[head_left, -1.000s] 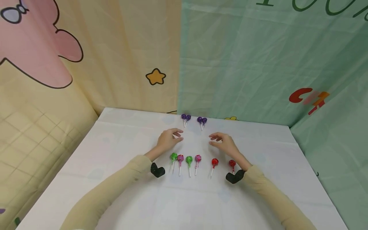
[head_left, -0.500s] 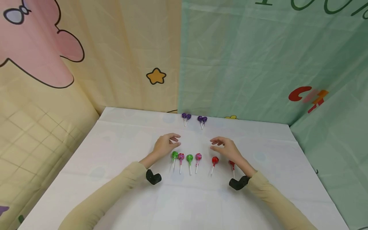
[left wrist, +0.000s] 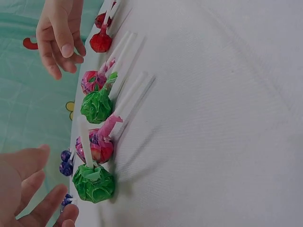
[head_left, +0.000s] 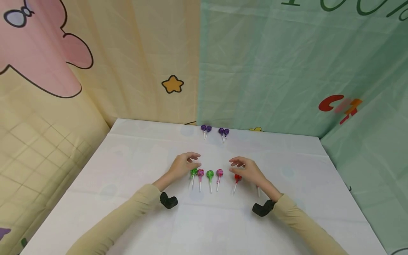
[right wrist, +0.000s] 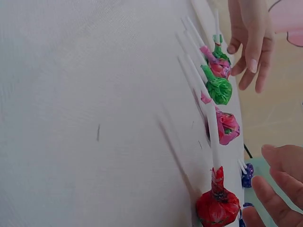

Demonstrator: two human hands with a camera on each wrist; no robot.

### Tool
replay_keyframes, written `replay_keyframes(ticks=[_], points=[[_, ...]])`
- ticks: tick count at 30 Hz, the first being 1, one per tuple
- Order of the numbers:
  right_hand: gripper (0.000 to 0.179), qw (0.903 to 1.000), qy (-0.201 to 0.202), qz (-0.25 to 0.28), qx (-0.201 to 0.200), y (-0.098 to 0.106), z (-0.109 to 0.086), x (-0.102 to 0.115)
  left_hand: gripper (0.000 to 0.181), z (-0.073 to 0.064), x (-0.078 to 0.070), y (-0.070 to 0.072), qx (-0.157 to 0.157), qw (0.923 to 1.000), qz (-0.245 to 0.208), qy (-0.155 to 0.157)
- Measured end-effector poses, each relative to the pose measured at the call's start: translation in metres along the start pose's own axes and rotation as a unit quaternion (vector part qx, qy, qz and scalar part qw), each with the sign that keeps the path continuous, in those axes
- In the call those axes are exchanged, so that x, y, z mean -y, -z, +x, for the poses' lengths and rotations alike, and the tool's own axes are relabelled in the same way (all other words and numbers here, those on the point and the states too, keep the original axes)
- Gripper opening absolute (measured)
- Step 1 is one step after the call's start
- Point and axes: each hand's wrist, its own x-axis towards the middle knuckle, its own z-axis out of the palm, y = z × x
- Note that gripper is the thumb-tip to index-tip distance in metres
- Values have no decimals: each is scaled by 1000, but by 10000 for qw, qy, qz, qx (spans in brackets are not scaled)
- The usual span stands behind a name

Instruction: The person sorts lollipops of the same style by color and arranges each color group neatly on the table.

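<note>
In the head view my left hand (head_left: 183, 166) hovers by the leftmost green lollipop (head_left: 193, 172), its fingers loosely bent and holding nothing. My right hand (head_left: 248, 170), likewise without anything in it, is over a red lollipop (head_left: 237, 178) and partly covers its head. Between the hands lie a pink lollipop (head_left: 200, 173), another green lollipop (head_left: 210, 174) and a second pink lollipop (head_left: 219, 173), sticks toward me. The right wrist hides most of another red lollipop (head_left: 258, 191). In the left wrist view the near green lollipop (left wrist: 93, 183) is beside my fingertips, apart from them.
Two pairs of purple lollipops, a left pair (head_left: 206, 129) and a right pair (head_left: 224, 131), lie at the far edge of the white-covered table (head_left: 204, 226). Printed curtains (head_left: 255, 71) hang behind and beside it. Each wrist carries a black camera mount (head_left: 168, 200).
Both hands have drawn back from near the purple lollipops toward the row of green, pink and red ones. No lollipop has visibly moved.
</note>
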Motion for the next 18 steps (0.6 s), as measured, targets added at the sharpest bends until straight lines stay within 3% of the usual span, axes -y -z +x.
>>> replay_keyframes(ticks=[6, 18], points=[[35, 9999, 120, -19, 85, -8, -1, 3, 39, -1, 5, -3, 373, 9988, -213, -217], [34, 9993, 220, -54, 301, -17, 1, 8, 37, -1, 8, -5, 715, 9962, 182, -456]])
